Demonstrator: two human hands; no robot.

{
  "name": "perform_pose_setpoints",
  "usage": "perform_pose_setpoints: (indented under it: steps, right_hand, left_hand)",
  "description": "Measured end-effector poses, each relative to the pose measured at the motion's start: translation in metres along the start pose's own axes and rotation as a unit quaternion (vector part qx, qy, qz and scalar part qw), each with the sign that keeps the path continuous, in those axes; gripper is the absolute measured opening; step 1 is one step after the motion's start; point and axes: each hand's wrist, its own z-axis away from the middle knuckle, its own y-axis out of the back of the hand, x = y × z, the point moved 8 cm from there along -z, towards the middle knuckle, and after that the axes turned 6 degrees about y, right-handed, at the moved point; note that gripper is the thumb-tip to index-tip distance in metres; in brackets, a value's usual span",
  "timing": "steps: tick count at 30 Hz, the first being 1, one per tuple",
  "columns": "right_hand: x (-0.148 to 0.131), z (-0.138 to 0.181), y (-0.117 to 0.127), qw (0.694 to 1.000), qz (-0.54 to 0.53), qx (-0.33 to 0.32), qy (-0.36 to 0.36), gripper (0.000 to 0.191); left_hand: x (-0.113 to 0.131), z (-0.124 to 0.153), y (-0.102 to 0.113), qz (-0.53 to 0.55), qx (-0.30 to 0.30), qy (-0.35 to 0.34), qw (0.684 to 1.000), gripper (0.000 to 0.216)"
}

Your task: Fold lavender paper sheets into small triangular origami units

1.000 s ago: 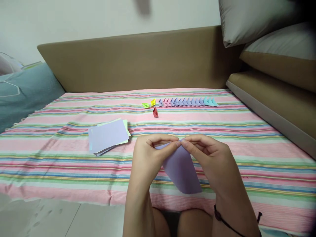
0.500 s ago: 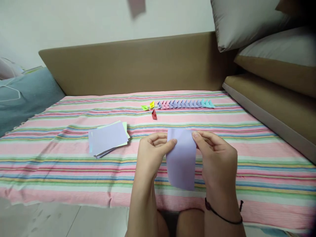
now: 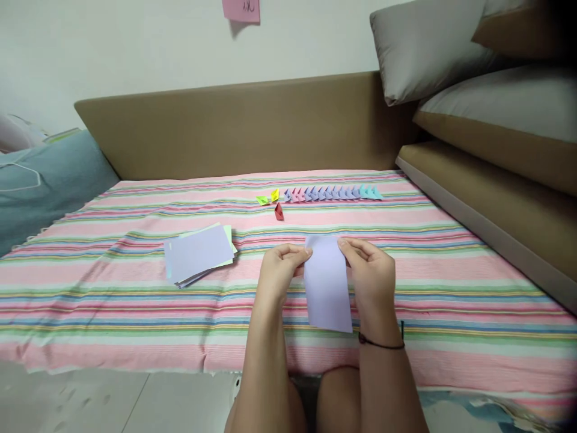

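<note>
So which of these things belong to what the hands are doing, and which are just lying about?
Seemingly part of the job:
purple sheet, pinched in the fingers of the left hand and right hand
paper stack
red folded paper
row of small folded papers

Probably just around:
grey cushion
pink note on the wall

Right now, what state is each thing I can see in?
Purple sheet, spread, held near its top
Left hand, pinching the sheet's upper left edge
Right hand, pinching its upper right corner
Paper stack, unevenly piled
Row of pieces, folded, lined up
Red piece, folded
Yellow piece, folded
Green piece, folded
Striped cloth, spread, slightly wrinkled
Cushions, piled up
</note>
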Motion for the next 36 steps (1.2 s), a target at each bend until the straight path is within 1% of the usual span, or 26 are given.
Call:
perform_pose_setpoints:
  steps: [3,6,9,11,14,16,18,21,23,25,28,36]
  right_hand:
    - [0.019,-0.009,0.003,0.997,0.071,-0.035,-0.017,0.033]
    - [0.038,-0.011,0.013,0.992,0.108,-0.060,-0.034,0.027]
    - [0.054,-0.007,0.023,0.983,0.147,-0.104,-0.039,0.018]
    - [0.062,-0.003,0.031,0.977,0.173,-0.121,-0.037,0.020]
    - [0.069,-0.001,0.040,0.966,0.215,-0.137,-0.033,0.022]
    - [0.071,-0.001,0.043,0.959,0.241,-0.144,-0.028,0.023]
    - [0.072,-0.002,0.044,0.953,0.261,-0.153,-0.021,0.022]
    - [0.074,-0.002,0.043,0.944,0.283,-0.167,-0.011,0.020]
    - [0.075,-0.001,0.042,0.940,0.292,-0.174,-0.004,0.020]
    - [0.075,-0.001,0.042,0.937,0.301,-0.177,0.004,0.021]
    - [0.073,-0.001,0.042,0.932,0.315,-0.177,0.014,0.022]
    - [0.071,0.000,0.041,0.921,0.344,-0.181,0.021,0.023]
  left_hand:
    - [-0.012,-0.008,-0.006,-0.065,-0.024,0.021,0.997,0.019]
    - [-0.031,-0.014,-0.010,-0.127,-0.042,0.055,0.990,0.018]
    - [-0.055,-0.015,-0.014,-0.207,-0.067,0.093,0.971,0.021]
    - [-0.065,-0.013,-0.017,-0.261,-0.073,0.091,0.958,0.023]
    - [-0.067,-0.005,-0.017,-0.337,-0.047,0.034,0.940,0.020]
    - [-0.062,0.006,-0.016,-0.383,-0.008,-0.032,0.923,0.017]
    - [-0.056,0.020,-0.019,-0.424,0.019,-0.106,0.899,0.022]
    - [-0.056,0.039,-0.029,-0.476,0.008,-0.192,0.858,0.027]
    - [-0.059,0.045,-0.034,-0.503,-0.004,-0.223,0.835,0.027]
    - [-0.061,0.045,-0.035,-0.523,0.001,-0.238,0.818,0.028]
    - [-0.062,0.040,-0.033,-0.546,0.017,-0.244,0.801,0.030]
    - [-0.065,0.037,-0.034,-0.600,0.042,-0.220,0.768,0.028]
